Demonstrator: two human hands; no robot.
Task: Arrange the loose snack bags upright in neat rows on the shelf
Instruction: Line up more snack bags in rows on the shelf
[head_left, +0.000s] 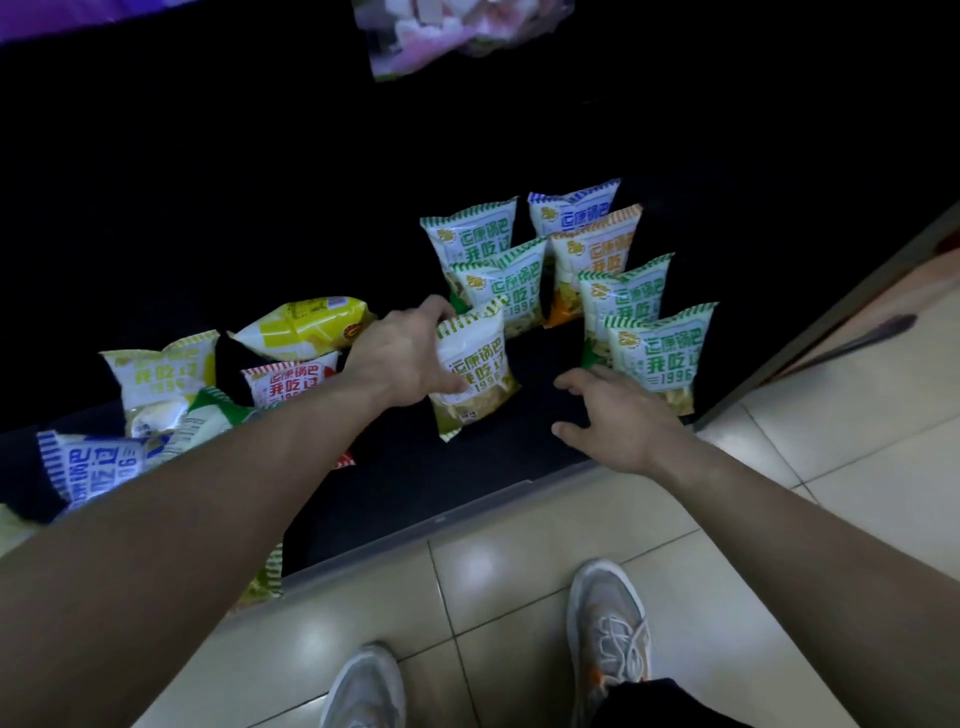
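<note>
My left hand (402, 358) grips an olive-green and white snack bag (475, 371) by its left edge, holding it upright on the black shelf (405, 467) in front of two rows of standing bags (597, 275). My right hand (618, 415) hovers with spread fingers just right of that bag, next to the front green bag (657, 353) of the right row, holding nothing. Loose bags lie in a heap at the left: a yellow one (306, 327), a red one (283, 382), a blue one (93, 467) and others partly hidden by my left forearm.
The shelf's pale front edge (441, 519) runs diagonally above a tiled floor (519, 597), where my two shoes (608, 623) stand. A side panel (831, 317) bounds the shelf on the right. A pink and white packet (441, 31) hangs at the top.
</note>
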